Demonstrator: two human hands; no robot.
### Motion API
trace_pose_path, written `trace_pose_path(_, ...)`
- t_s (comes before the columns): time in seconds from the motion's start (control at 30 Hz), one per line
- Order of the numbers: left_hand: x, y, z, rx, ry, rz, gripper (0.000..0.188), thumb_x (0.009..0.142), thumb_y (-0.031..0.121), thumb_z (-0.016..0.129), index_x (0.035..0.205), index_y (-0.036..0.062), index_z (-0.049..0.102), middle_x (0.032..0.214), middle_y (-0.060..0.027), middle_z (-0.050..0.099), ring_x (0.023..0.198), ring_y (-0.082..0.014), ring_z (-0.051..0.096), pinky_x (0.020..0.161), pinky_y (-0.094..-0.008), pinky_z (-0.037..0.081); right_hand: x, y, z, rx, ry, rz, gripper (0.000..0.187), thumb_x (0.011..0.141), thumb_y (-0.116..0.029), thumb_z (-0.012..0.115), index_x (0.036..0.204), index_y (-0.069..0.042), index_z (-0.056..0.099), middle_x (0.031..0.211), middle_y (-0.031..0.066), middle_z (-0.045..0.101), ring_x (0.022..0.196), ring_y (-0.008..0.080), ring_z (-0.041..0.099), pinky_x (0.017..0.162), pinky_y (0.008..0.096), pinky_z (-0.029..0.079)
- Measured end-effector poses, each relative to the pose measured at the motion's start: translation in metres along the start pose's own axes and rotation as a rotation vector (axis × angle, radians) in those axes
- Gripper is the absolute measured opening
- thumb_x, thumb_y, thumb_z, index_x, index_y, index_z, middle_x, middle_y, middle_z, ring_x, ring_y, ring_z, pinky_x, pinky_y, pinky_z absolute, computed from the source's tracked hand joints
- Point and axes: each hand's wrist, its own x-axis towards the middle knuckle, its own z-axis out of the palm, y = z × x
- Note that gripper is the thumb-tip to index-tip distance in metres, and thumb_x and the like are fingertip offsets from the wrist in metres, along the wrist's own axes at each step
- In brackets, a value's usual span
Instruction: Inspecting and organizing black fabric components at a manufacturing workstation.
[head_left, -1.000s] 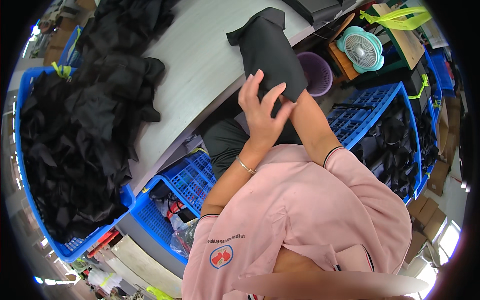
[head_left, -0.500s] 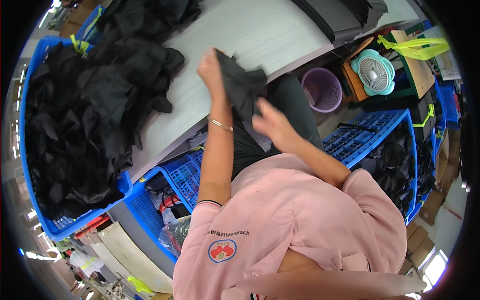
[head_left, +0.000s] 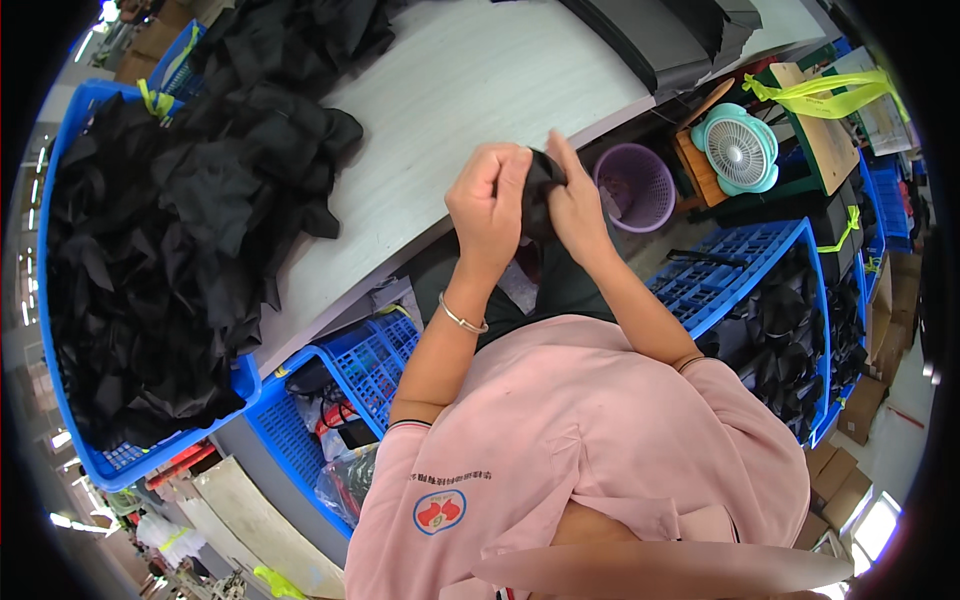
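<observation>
A person in a pink shirt (head_left: pixel 590 400) holds 2 bare hands close together above the lap, black cloth (head_left: pixel 539 195) bunched between them, near a pale table (head_left: pixel 430 120). The left hand (head_left: pixel 487 205) is curled tightly on the cloth; the right hand (head_left: pixel 578 208) is half curled against it, whether gripping I cannot tell. Left: 1 blue basket (head_left: pixel 246 385) heaped with fabric (head_left: pixel 160 290).

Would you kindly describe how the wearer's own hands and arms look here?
Both the left hand and right hand are ungloved. A thin, silver-coloured bangle circles the left wrist; none shows on the right. The forearms are bare below short pink sleeves with dark-striped cuffs.
</observation>
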Motion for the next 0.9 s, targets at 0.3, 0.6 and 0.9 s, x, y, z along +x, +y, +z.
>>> trace_pose_path(0.3,0.007,-0.031,-0.036,-0.246,0.18,-0.28,0.034,0.101,0.022,0.063,0.072,0.0048,0.057,0.071,0.0055,0.053,0.062,-0.0034,0.042,0.058,-0.0208,0.037,-0.008,-0.016,-0.025,0.935,-0.527,0.502,0.041,0.09,-0.014,0.063,0.126,0.004,0.06,0.109,0.0064,0.07,0.096,0.0104,0.064,0.085,0.0261,0.05)
trace_pose_path(0.6,-0.04,-0.027,-0.036,-1.104,-0.148,-1.2,0.036,0.102,0.031,0.053,0.121,0.0017,0.063,0.123,-0.0152,0.065,0.11,-0.0236,0.065,0.097,-0.0372,0.054,0.014,-0.007,-0.006,-0.097,0.044,-0.341,0.012,0.087,-0.007,0.073,0.095,-0.001,0.068,0.079,0.0077,0.068,0.069,0.0189,0.065,0.061,0.0281,0.05)
trace_pose_path(0.9,-0.059,0.004,-0.008,-1.122,-0.289,-1.247,0.048,0.102,0.042,0.043,0.132,0.0057,0.05,0.135,-0.0122,0.052,0.12,-0.0248,0.053,0.099,-0.0388,0.044,-0.061,0.03,0.055,0.048,-0.781,-0.238,0.014,0.094,-0.013,0.062,0.103,-0.003,0.064,0.088,0.0131,0.067,0.081,0.0173,0.066,0.07,0.0312,0.052)
